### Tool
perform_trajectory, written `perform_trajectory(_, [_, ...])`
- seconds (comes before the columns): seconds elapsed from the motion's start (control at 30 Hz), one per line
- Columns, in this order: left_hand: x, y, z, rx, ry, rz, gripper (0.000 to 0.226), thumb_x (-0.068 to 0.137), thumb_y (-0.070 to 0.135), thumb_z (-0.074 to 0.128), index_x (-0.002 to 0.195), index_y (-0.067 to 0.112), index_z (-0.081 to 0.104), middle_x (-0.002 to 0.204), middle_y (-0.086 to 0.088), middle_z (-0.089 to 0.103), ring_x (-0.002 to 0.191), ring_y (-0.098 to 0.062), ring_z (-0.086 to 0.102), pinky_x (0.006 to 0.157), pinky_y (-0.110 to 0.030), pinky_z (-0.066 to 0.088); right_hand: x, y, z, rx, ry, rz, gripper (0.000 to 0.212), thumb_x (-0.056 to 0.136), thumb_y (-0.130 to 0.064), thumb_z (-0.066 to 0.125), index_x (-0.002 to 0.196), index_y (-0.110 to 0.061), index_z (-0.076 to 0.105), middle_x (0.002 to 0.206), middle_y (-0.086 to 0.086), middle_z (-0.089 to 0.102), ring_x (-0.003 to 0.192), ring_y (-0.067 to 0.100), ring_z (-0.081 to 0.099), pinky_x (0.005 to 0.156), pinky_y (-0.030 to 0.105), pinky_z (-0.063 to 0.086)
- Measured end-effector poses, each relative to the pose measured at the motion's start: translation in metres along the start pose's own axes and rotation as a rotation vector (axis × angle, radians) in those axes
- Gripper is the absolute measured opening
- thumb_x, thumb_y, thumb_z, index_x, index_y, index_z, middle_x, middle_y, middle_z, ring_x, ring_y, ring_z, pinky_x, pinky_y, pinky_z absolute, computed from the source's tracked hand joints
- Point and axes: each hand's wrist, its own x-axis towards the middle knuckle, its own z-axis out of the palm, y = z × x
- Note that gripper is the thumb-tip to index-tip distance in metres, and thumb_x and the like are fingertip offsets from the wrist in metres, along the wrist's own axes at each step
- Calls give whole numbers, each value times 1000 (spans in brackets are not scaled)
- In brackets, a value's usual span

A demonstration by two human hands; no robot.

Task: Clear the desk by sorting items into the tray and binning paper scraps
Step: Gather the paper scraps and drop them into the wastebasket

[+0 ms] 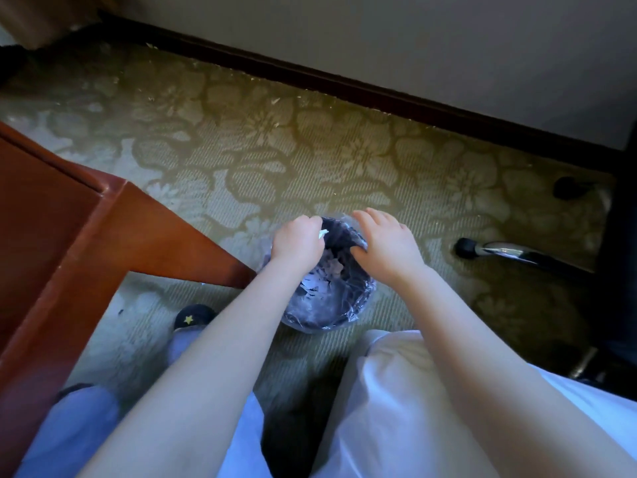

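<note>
On the carpet [310, 150] by one desk corner [103, 236]: one lined bin [327, 326] holding many paper scraps [324, 274] | left hand [298, 241] curled, pinching one white scrap [323, 233] over the bin's mouth | right hand [386, 243] fingers straight, holding nothing, over the far rim | two chair casters [463, 248] at right | one yellow star [188, 319] on one dark slipper [201, 310]

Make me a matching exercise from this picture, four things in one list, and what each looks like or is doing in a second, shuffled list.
1. left hand
2. right hand
3. round dark plastic-lined bin
4. slipper on the patterned carpet

A. dark, with a yellow star
B. torn paper scraps lie inside
C. pinches a white paper scrap
D. fingers straight, touching the bin's rim

Pairs: 1-C, 2-D, 3-B, 4-A.
</note>
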Motion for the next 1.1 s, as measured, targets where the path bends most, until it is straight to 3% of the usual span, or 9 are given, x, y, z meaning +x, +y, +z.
perform_trajectory(0.23, [8, 4, 34, -123, -252, -8, 50, 88, 34, 59, 127, 8, 40, 130, -13, 45, 122, -33, 43, 96, -44, 43, 1, 7, 3, 89, -50, 66, 59, 91, -29, 53, 143, -17, 29, 146, 3, 37, 137, 25, 30, 108, 45, 32])
perform_trajectory(0.37, [2, -1, 28, -78, -264, 6, 69, 91, 36, 54, 147, 12, 19, 156, -8, 17, 145, -29, 9, 115, -50, 22, 1, 8, 4, 81, -71, 68, 62, 91, -31, 53, 145, -18, 26, 149, 3, 34, 139, 25, 26, 110, 46, 30])
perform_trajectory(0.57, [-13, -4, 4, 21, -174, 27, 63, 92, 35, 50, 146, 14, 23, 157, -7, 14, 146, -29, 7, 115, -50, 16, -4, 4, -1, 65, -83, 74, 62, 91, -32, 52, 145, -18, 25, 151, 4, 30, 141, 25, 23, 110, 46, 28])
perform_trajectory(1.1, [-116, 6, -130, 11, 136, 4, 59, 92, 35, 50, 144, 15, 30, 157, -7, 16, 146, -25, 8, 116, -49, 15, -57, -60, -93, 15, 195, -65, 53, 91, -29, 50, 140, -18, 34, 145, 4, 37, 133, 28, 33, 102, 43, 34])
